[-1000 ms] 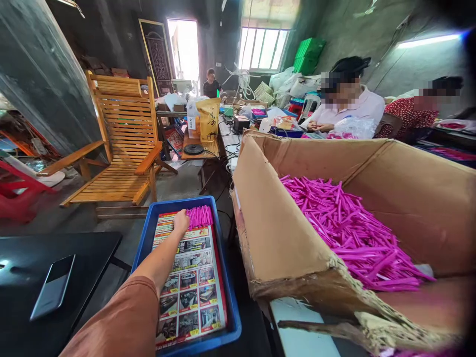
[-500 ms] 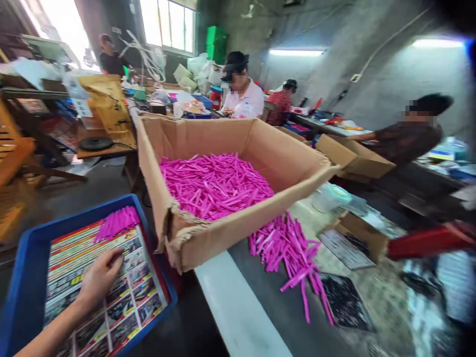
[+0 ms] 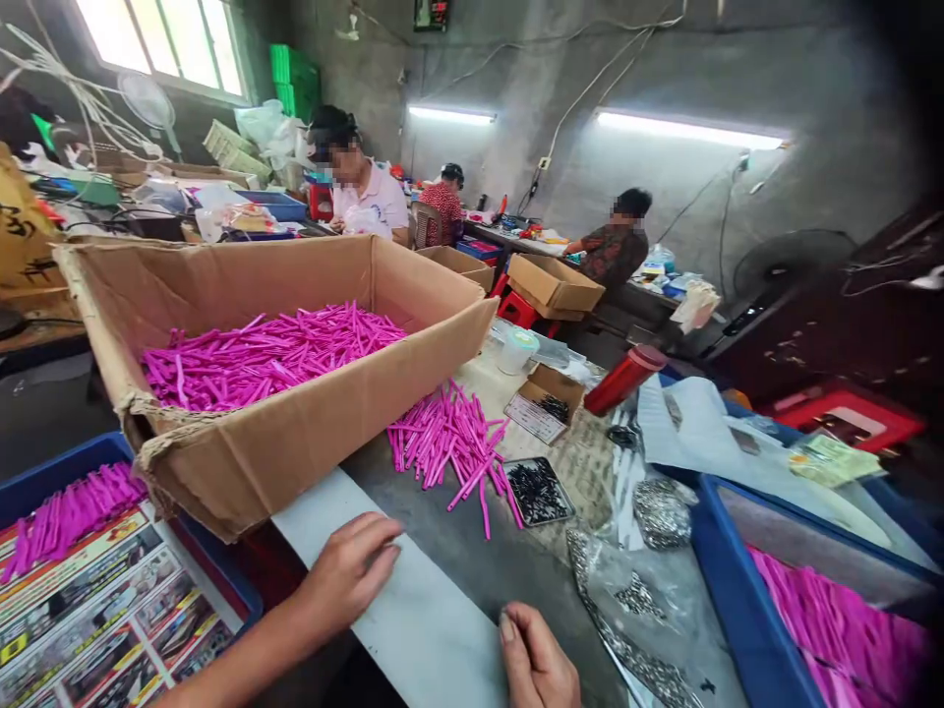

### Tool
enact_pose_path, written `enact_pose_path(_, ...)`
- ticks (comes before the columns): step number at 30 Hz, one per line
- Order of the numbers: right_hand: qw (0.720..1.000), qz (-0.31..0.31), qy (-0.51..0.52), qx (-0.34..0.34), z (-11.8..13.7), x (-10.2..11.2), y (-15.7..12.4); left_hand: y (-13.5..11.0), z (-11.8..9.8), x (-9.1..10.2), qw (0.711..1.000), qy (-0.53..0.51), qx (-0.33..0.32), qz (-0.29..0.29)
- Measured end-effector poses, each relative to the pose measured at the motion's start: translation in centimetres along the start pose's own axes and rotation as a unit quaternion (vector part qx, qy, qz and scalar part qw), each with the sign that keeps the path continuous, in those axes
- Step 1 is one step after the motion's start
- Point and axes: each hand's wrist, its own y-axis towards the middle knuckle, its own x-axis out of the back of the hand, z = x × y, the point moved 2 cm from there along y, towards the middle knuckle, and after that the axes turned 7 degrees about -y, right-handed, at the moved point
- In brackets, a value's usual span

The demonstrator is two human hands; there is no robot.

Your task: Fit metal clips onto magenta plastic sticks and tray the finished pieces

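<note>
My left hand (image 3: 355, 570) hovers at the edge of the white board (image 3: 435, 629), fingers loosely bent and a little apart from the thumb, with nothing seen in it. At the board's lower right is my right hand (image 3: 540, 657), closed with the thumb against curled fingers; whatever lies inside is hidden. Just beyond both hands, a loose pile of thin magenta sticks (image 3: 449, 438) spreads over the dark tabletop. A cardboard box (image 3: 295, 462) behind my left hand holds many more of them. Small black pieces lie in a shallow tray (image 3: 564, 506) beside the pile.
At left, a blue tray (image 3: 251, 602) holds a printed sheet and a row of sticks. A blue bin (image 3: 719, 560) on the right has more sticks. Bags of silvery small parts (image 3: 664, 511), a red cylinder (image 3: 625, 379) and a small carton (image 3: 571, 393) stand nearby. Co-workers sit farther back.
The view has swung right. My left hand has moved from over the blue tray to the white board. My right hand has come into view at the bottom.
</note>
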Motion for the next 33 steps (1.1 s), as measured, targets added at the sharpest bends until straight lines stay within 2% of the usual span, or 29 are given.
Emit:
enact_pose_path(2,1.000,0.007,0.019,0.012,0.3,0.2,0.2,3.5,-1.2,-1.8,0.998,0.024,0.000,0.062)
enact_pose_path(4,0.999,0.006,0.028,0.019,0.4,0.2,0.2,6.2,-1.6,-3.7,0.988,0.087,0.029,0.127)
enact_pose_path(7,0.999,0.001,0.026,0.025,0.5,0.2,0.2,8.8,-1.3,-6.0,0.979,0.129,0.059,0.148)
enact_pose_path(10,0.999,0.010,0.022,0.045,0.6,0.3,0.4,9.7,-0.6,-7.4,0.971,0.155,0.095,0.152)
enact_pose_path(14,0.997,0.020,0.016,0.069,0.9,0.7,0.8,9.9,-0.2,-8.0,0.964,0.169,0.136,0.152)
enact_pose_path(18,0.997,0.017,0.013,0.068,1.2,0.9,0.9,9.8,-0.2,-7.6,0.967,0.147,0.158,0.134)
enact_pose_path(25,0.998,0.022,0.023,0.061,1.3,1.0,0.9,8.5,-1.1,-6.5,0.977,0.020,0.172,0.128)
enact_pose_path(29,0.998,0.033,0.049,0.025,1.2,1.0,1.0,6.9,-2.2,-6.5,0.968,-0.074,0.181,0.157)
enact_pose_path(33,0.988,0.042,0.134,-0.069,0.3,0.9,1.1,5.0,-3.7,-6.5,0.938,-0.213,0.196,0.190)
